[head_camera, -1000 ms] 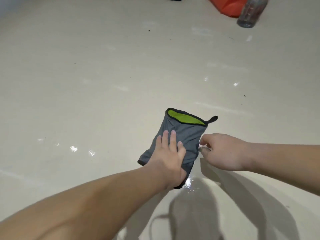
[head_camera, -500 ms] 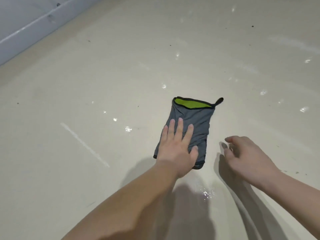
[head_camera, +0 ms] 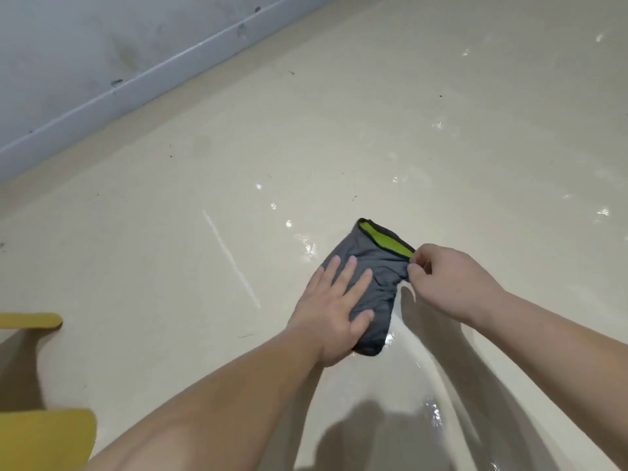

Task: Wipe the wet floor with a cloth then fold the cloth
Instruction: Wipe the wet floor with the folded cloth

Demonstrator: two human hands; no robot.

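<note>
Left hand: flat, pinning the cloth.
Right hand: pinching its 3 o'clock edge.
Risk: slick floor, a hard tug could slide the fold apart.

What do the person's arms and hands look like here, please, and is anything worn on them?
Both are bare: the left hand and right hand carry no gloves, and no ring, watch or band shows. The left forearm and right forearm are uncovered as far as the frame edge, with no sleeve in view.
</note>
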